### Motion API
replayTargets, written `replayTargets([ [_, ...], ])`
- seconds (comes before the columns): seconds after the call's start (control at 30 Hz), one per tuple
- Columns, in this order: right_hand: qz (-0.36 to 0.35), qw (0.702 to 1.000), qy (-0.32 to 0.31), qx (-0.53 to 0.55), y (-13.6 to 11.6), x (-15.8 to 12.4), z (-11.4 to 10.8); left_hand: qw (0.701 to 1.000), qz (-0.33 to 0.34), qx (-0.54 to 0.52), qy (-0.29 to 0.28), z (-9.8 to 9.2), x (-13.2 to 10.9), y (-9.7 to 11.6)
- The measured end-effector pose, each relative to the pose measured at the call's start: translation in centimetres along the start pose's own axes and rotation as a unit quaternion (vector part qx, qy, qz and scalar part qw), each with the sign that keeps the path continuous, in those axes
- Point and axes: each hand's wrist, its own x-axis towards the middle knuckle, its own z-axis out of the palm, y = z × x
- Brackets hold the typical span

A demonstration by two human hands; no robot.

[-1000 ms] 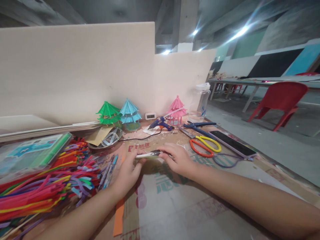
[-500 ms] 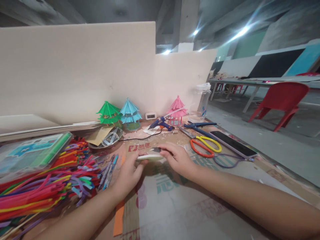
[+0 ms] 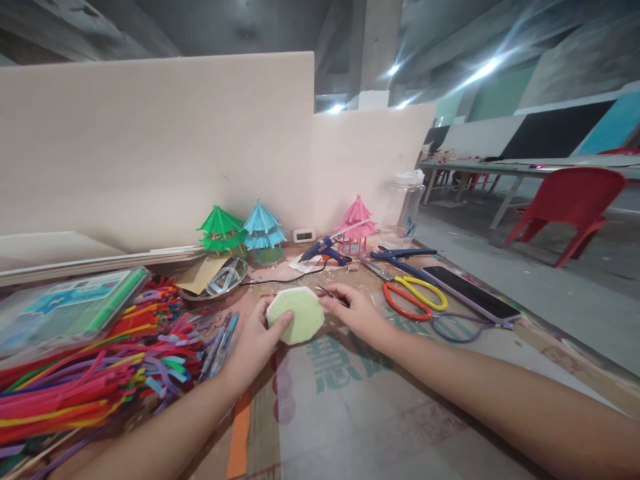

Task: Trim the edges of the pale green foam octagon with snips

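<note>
A pale green octagonal piece (image 3: 303, 317) with a white edge is tilted so its flat face shows. My left hand (image 3: 266, 328) grips it from the left, thumb lying across the face and fingers behind. At its right edge, my right hand (image 3: 353, 312) pinches a small dark pointed tool (image 3: 327, 294); the fingers hide most of it, so its exact kind is unclear. Both hands are above the printed cardboard on the table. Beyond them stand a green (image 3: 220, 230), a blue (image 3: 264, 230) and a pink (image 3: 357, 227) two-tiered pavilion model.
Colourful pipe cleaners (image 3: 85, 387), a clear plastic box (image 3: 65, 313) and pens (image 3: 220, 347) lie on the left. A glue gun (image 3: 323, 249), scissors (image 3: 407, 299), pliers (image 3: 405, 255), a phone (image 3: 470, 293) and a bottle (image 3: 404, 203) are behind and right. An orange strip (image 3: 239, 433) lies in front.
The octagonal piece has turned from edge-on to showing its green face. My right hand has drawn slightly to the right with the dark tool, and the view has shifted a little.
</note>
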Motion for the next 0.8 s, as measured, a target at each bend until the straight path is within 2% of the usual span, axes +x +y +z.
replayTargets([
  [0.17, 0.013, 0.999, -0.043, 0.0, -0.01, -0.1, 0.15, 1.0, 0.0, -0.011, -0.003, 0.01, -0.02, -0.08],
  [0.5, 0.012, 0.998, -0.057, 0.009, -0.42, -0.23, 0.14, 0.999, 0.038, 0.001, -0.022, -0.11, -0.13, -0.62],
  [0.8, 0.0, 0.998, -0.05, -0.024, -0.21, -0.27, 0.21, 0.998, 0.035, 0.035, -0.042, -0.1, -0.24, -0.21],
])
